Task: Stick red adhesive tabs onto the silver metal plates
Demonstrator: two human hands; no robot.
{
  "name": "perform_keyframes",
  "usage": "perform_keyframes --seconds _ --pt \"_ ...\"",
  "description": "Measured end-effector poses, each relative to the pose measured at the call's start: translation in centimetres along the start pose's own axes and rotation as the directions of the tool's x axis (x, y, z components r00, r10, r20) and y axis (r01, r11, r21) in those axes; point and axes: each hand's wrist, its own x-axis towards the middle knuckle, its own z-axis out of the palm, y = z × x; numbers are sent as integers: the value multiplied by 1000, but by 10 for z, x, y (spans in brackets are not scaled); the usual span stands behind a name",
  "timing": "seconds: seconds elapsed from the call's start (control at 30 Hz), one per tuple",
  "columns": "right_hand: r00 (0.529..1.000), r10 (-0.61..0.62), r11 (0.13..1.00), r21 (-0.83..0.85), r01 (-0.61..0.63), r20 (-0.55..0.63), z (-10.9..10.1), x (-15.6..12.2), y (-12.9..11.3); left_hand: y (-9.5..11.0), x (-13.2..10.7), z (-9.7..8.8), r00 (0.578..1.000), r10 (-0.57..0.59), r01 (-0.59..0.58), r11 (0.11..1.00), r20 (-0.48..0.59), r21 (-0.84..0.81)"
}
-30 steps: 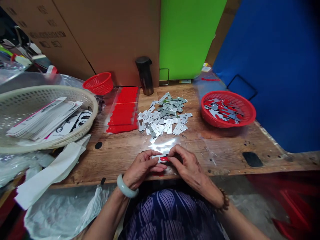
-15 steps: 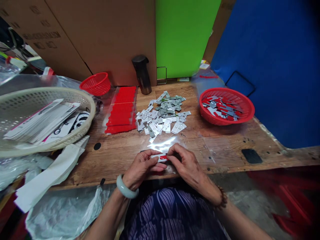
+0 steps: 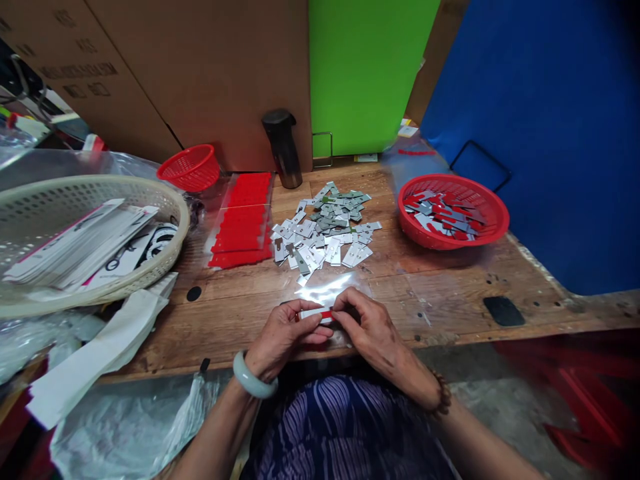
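Observation:
My left hand (image 3: pixel 283 337) and my right hand (image 3: pixel 367 328) meet at the near edge of the wooden table (image 3: pixel 450 300). Between their pinched fingertips is a small silver metal piece with a red strip (image 3: pixel 316 314). My left wrist wears a pale bangle, my right a bead bracelet. A crinkled clear plastic sheet (image 3: pixel 325 288) lies just beyond my fingers. Farther back is a pile of loose silver metal pieces (image 3: pixel 325 233), with a stack of red strips (image 3: pixel 243 220) to its left.
A red basket (image 3: pixel 453 212) at the right holds metal pieces with red strips. A small red basket (image 3: pixel 190 167) and a black cylinder (image 3: pixel 281 148) stand at the back. A cream basket (image 3: pixel 85 237) of printed cards sits left, with white paper and plastic bags nearby.
My fingers have shifted slightly on the small piece, and less of the red strip shows. The view has drifted a little; the hands stay in the same place.

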Motion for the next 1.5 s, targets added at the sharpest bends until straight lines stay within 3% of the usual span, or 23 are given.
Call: perform_keyframes --seconds 0.17,0.47,0.6,1.1,1.5 --pt "1000 24 999 30 -24 -5 2 -1 0 -1 0 2 999 8 -8 1000 -40 14" --pt "993 68 997 38 -64 -100 6 -3 -4 3 -2 9 983 137 -124 986 -124 109" --pt "993 106 992 75 -102 -45 5 -2 -3 4 -3 9 987 111 -99 990 -120 101" --pt "996 6 996 -86 -13 -90 9 -1 6 -5 2 0 997 39 -39 999 -61 -2" --pt "993 -30 984 -177 10 -110 12 -3 5 -2 -2 5 995 3 -3 1000 -104 7"
